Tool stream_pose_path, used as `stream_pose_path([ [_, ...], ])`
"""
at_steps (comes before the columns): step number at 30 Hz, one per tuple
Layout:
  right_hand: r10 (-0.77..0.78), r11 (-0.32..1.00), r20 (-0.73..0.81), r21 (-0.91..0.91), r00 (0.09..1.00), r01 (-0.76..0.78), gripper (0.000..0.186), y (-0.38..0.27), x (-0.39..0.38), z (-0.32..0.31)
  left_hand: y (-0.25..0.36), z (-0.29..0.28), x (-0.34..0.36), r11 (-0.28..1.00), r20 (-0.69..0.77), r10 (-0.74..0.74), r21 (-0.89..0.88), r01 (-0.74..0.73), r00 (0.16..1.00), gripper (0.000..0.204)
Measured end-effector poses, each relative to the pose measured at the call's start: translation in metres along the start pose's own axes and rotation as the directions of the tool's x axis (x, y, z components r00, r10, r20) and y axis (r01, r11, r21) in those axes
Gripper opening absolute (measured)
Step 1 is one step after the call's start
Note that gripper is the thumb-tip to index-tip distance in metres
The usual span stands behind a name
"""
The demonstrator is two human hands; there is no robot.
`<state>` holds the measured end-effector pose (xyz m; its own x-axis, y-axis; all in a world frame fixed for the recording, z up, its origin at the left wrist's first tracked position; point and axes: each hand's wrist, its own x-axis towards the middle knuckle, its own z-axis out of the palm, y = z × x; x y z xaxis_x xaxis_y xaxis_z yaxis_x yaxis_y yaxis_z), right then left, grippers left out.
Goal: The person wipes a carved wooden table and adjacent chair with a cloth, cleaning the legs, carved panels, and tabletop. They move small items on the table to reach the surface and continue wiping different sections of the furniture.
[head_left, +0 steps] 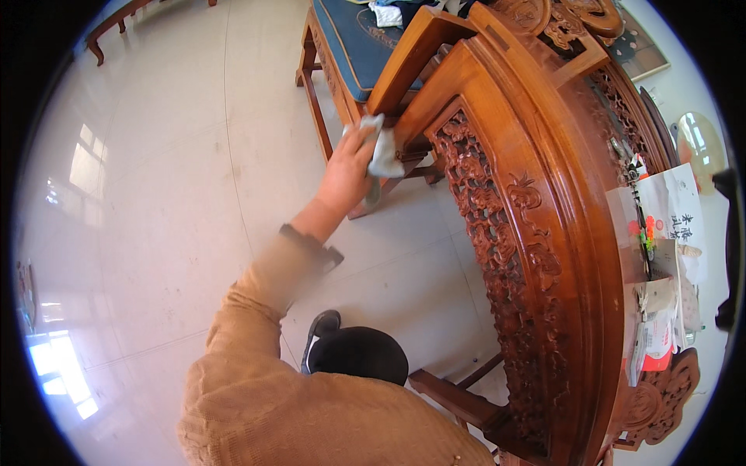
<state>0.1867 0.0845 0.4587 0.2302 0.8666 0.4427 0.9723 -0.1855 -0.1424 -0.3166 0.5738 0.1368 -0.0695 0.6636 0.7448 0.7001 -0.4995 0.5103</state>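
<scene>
My left hand (351, 167) reaches up from the lower left with its fingers bent over a pale grey-white cloth (385, 154). It presses the cloth to the near corner of a reddish-brown carved wooden table (571, 256), beside the chair's armrest. Openwork carving (486, 210) runs along the side of the table facing me. At the bottom edge, by the table's end, a sliver of my right hand (608, 457) shows; its fingers are mostly out of the picture.
Beyond the table corner stands a wooden chair with a blue cushion (353, 43), clothes (388, 14) on it. Papers (668, 210) and small items lie along the table's right. My dark shoe (327, 320) rests on pale floor tiles (155, 194). Another wooden leg (95, 50) stands far left.
</scene>
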Motion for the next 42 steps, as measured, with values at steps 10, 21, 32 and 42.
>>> stream_pose_path([
  [10,0.005,1.000,-0.028,-0.020,1.000,-0.006,0.082,0.005,-0.003,-0.003,-0.044,0.034,0.008,0.958,0.132,0.174,0.205,-0.198,0.976,0.041],
  [21,0.006,1.000,-0.041,-0.023,0.999,-0.007,0.086,0.000,0.003,0.003,-0.118,0.028,-0.068,0.059,0.251,-0.817,-0.859,0.508,0.519,0.037],
  [32,-0.007,1.000,-0.061,-0.011,0.998,0.006,0.091,0.010,-0.003,-0.001,-0.084,0.067,0.001,0.504,0.207,-0.746,-0.445,0.740,0.633,0.036],
  [42,0.057,0.997,-0.051,-0.058,0.997,-0.059,0.093,-0.011,0.002,0.004,-0.052,0.044,-0.077,0.365,0.236,-0.775,-0.591,0.720,0.587,0.042],
])
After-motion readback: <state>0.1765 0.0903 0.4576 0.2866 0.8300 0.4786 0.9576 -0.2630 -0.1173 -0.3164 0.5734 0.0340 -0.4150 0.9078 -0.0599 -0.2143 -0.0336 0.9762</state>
